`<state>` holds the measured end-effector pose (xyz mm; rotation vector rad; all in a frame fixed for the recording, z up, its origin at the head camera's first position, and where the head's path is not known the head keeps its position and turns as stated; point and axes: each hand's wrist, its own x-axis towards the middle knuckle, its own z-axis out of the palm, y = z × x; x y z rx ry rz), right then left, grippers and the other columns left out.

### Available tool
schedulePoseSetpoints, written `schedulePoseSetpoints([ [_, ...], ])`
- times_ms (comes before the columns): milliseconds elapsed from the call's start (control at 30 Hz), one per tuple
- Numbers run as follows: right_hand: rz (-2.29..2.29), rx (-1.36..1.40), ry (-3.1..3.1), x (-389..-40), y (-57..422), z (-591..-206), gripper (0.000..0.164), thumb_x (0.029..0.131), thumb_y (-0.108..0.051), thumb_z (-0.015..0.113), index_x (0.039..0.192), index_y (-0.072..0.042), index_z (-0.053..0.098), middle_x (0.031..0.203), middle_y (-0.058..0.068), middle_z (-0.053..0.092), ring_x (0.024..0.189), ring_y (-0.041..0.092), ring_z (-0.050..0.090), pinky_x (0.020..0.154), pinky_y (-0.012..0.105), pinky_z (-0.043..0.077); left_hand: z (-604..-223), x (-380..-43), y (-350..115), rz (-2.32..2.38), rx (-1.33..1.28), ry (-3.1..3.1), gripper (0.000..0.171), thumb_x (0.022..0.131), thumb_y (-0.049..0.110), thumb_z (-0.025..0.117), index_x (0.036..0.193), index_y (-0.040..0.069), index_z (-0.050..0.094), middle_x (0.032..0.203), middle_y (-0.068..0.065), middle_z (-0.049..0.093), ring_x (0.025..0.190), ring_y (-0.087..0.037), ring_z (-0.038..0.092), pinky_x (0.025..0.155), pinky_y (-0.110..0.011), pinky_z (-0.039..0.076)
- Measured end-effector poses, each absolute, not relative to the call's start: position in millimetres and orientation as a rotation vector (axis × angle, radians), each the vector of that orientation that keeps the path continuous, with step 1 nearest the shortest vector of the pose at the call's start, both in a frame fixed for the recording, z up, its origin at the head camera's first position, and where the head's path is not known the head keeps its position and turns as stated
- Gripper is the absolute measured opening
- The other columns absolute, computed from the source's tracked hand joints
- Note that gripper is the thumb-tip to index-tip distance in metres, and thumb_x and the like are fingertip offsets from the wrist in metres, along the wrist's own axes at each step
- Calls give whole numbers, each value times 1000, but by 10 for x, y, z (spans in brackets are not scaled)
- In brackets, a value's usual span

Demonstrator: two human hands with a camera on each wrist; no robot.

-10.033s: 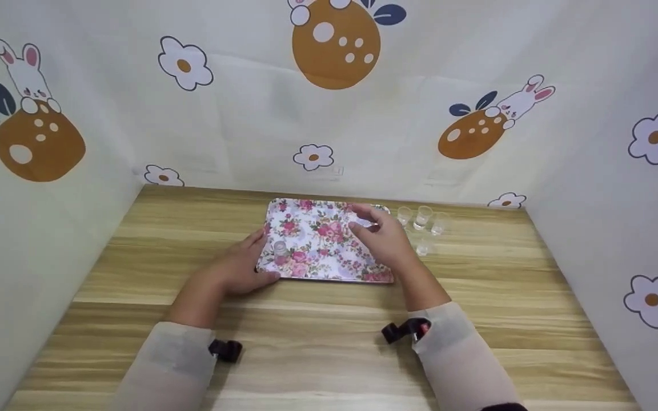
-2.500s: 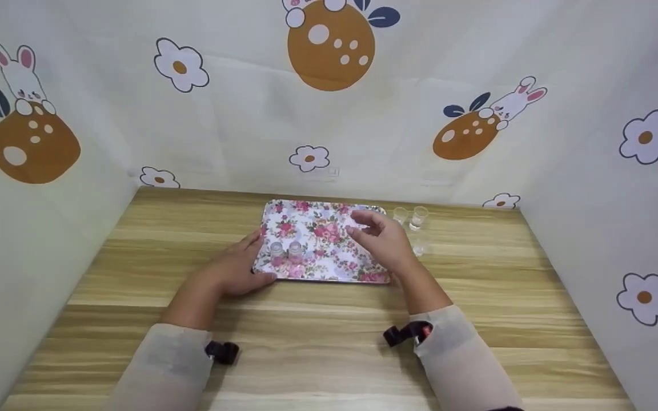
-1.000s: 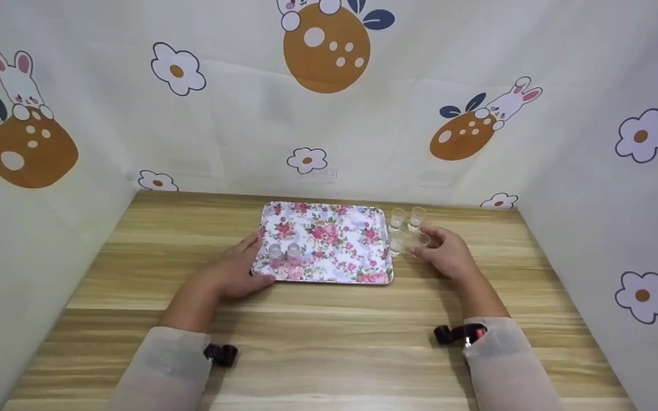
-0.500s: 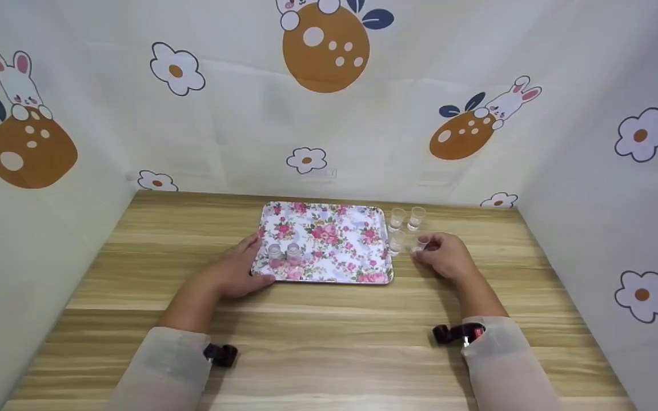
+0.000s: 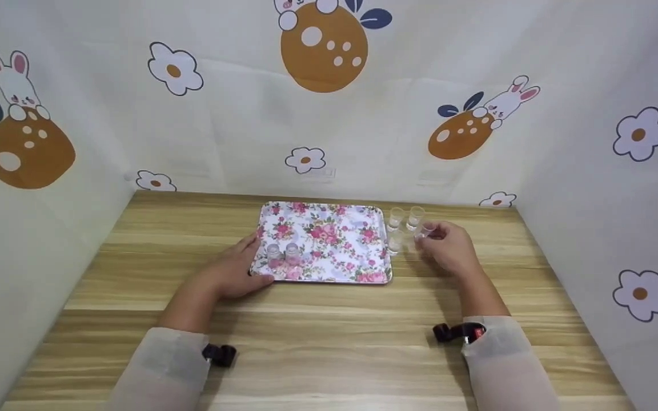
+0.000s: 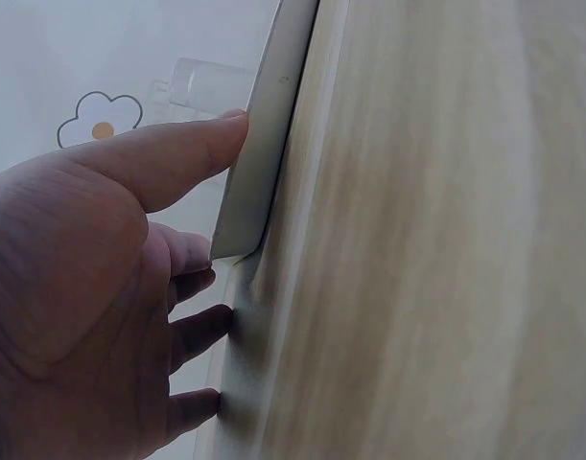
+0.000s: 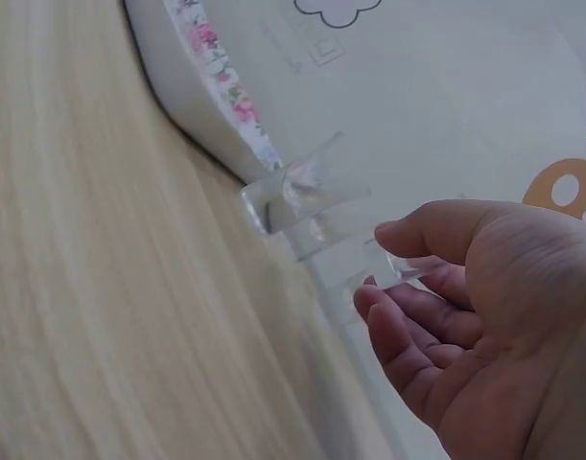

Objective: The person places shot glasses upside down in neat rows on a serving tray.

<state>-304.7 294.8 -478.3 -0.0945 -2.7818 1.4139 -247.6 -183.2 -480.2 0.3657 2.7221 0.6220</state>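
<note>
A floral tray (image 5: pixel 326 240) lies on the wooden table. My left hand (image 5: pixel 232 274) rests at its near-left corner, thumb along the front rim (image 6: pixel 237 182) and fingers by the left side. Two clear shot glasses (image 5: pixel 273 255) stand side by side on the tray near that corner, narrower ends up. To the right of the tray my right hand (image 5: pixel 448 245) pinches another clear shot glass (image 5: pixel 426 230) between thumb and fingertips; it sits tilted in the right wrist view, partly hidden by the fingers. Several more shot glasses, one of them the far glass (image 5: pixel 415 218), stand beside the tray's right edge.
A pale cloth backdrop (image 5: pixel 226 131) printed with rabbits, oranges and flowers encloses the table (image 5: pixel 329 342) at the back and both sides. The standing glasses are packed closely between the tray and my right hand.
A second glass has joined the first on the tray. My right hand has gone from over the tray to the glasses, taken hold of one and raised it slightly. The left hand stays.
</note>
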Motion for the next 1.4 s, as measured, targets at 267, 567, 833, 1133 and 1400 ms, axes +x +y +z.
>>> schedulePoseSetpoints([
  [267,1559,-122,-2640,-3041,2843,-4671,47,92,-19,81,135,-2,70,125,18,75,110,18,69,89,13,55,-4789,-2461,-1811,664,360,2704,100,102,56,64,172,5,13,183,-16,6,166,-49,14,134,-66,20],
  [567,1684,-36,-2602,-3016,2534,-4627,44,92,-17,83,133,-5,73,123,14,76,112,21,70,88,16,59,-4784,-2457,-1819,636,355,2719,101,102,56,64,172,5,13,182,-16,5,165,-50,13,134,-68,18],
  [833,1807,71,-2552,-2977,2048,-4588,37,88,-12,86,124,-10,76,107,6,74,102,21,68,84,24,61,-4778,-2456,-1812,643,344,2717,102,101,58,65,173,8,12,183,-13,4,165,-51,14,133,-68,19],
  [1133,1820,223,-2578,-2926,1510,-4581,32,87,-15,87,118,-14,78,109,5,78,102,19,71,87,28,62,-4795,-2468,-1806,656,339,2703,102,101,58,64,173,10,10,183,-11,3,166,-49,13,134,-67,19],
  [1400,1833,339,-2589,-2900,1200,-4574,34,86,-16,86,120,-13,77,110,5,81,102,17,72,93,32,63,-4786,-2466,-1818,651,342,2716,101,101,56,64,173,7,12,183,-13,5,165,-50,15,133,-68,21],
])
